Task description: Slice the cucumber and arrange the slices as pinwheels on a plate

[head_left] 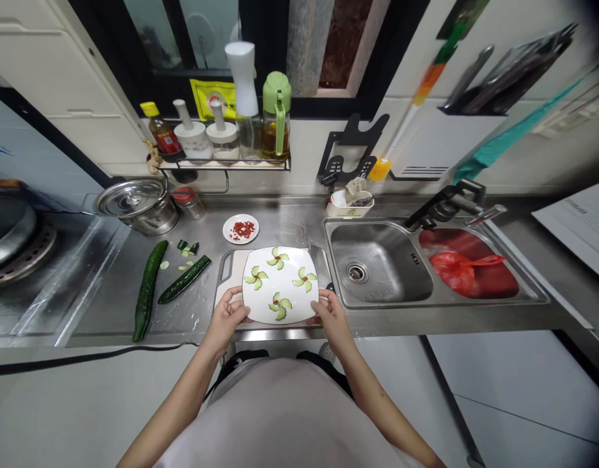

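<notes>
white squarish plate point(280, 281) held roughly level over the cutting board point(237, 263), close to the front edge of the metal surface point(108, 292), just left of the sink point(382, 250). touching the board or lifted clear of it: cannot tell from this angle. left hand point(228, 315) closed on the near left corner of the rim, thumb on top, fingers partly hidden beneath; right hand point(332, 315) closed likewise on the near right corner. so a two-sided grip, both halves gripping the plate and nothing else.

judging by the gloss, probably ceramic: stiff, moderately light, likely to chip or crack if knocked, and slippery under wet fingers (water drops point(195, 323) on the surface nearby, just left of the board). best held by opposite sides of the rim, thumbs clear of the four green pinwheels point(256, 278) with red centres, apparently loose slices and so prone to slide with any tilt. best kept level, too.

toward the back edge of the surface, a small white dish point(227, 229) of red bits point(243, 229). farther left, a whole cucumber point(149, 289) reaching almost to the front edge, a shorter cut cucumber point(185, 279) beside it, small green pieces point(194, 248) just behind.
</notes>
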The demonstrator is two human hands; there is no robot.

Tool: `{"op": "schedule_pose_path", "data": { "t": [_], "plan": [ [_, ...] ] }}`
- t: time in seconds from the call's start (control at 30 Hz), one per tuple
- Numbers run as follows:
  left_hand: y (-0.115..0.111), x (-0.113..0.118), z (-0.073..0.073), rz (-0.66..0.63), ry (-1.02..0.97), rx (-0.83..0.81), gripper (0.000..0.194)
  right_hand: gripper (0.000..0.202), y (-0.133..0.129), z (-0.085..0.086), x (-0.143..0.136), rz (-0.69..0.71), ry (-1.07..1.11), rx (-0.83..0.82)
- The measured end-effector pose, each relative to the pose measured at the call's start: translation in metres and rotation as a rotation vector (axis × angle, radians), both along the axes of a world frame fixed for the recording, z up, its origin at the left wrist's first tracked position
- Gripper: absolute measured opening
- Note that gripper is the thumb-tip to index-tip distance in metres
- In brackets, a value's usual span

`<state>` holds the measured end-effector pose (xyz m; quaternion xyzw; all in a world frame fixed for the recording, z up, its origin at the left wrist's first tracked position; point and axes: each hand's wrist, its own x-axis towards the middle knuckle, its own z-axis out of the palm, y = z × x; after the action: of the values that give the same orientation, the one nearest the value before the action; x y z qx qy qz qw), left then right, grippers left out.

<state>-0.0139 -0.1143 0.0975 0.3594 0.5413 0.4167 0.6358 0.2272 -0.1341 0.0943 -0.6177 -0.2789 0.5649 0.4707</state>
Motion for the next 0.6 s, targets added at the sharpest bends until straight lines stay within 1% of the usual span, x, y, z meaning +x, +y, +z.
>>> {"op": "schedule_pose_path", "data": {
  "t": [0.13, 0.27, 0.33, 0.4, 0.47, 0.5, 0.53, 0.57, 0.6],
  "plan": [
    [-0.003, 0.005, 0.003, -0.011, -0.01, -0.002, 0.062, 0.046, -0.001, 0.004, -0.01, -0.023, 0.195, -0.011],
    [-0.006, 0.014, 0.006, -0.02, -0.042, -0.043, 0.065, 0.057, -0.003, 0.002, -0.018, -0.145, 0.279, 0.005],
    [-0.007, 0.021, 0.008, -0.074, -0.083, -0.058, 0.067, 0.062, -0.004, 0.0, -0.015, -0.232, 0.271, 0.006],
    [-0.009, 0.03, 0.006, -0.176, -0.131, -0.06, 0.067, 0.067, -0.008, -0.002, -0.006, -0.338, 0.243, 0.008],
    [-0.009, 0.039, -0.001, -0.303, -0.17, -0.055, 0.067, 0.071, -0.021, -0.003, 0.011, -0.448, 0.215, 0.004],
    [-0.008, 0.043, -0.006, -0.362, -0.178, -0.049, 0.066, 0.073, -0.032, -0.003, 0.022, -0.492, 0.201, -0.005],
    [-0.007, 0.047, -0.014, -0.41, -0.18, -0.038, 0.064, 0.074, -0.048, -0.002, 0.035, -0.543, 0.178, -0.023],
    [-0.004, 0.05, -0.022, -0.425, -0.159, -0.016, 0.06, 0.076, -0.067, -0.001, 0.049, -0.581, 0.155, -0.053],
    [-0.001, 0.051, -0.031, -0.41, -0.109, 0.007, 0.055, 0.078, -0.089, 0.001, 0.063, -0.61, 0.119, -0.091]
  ]
}}
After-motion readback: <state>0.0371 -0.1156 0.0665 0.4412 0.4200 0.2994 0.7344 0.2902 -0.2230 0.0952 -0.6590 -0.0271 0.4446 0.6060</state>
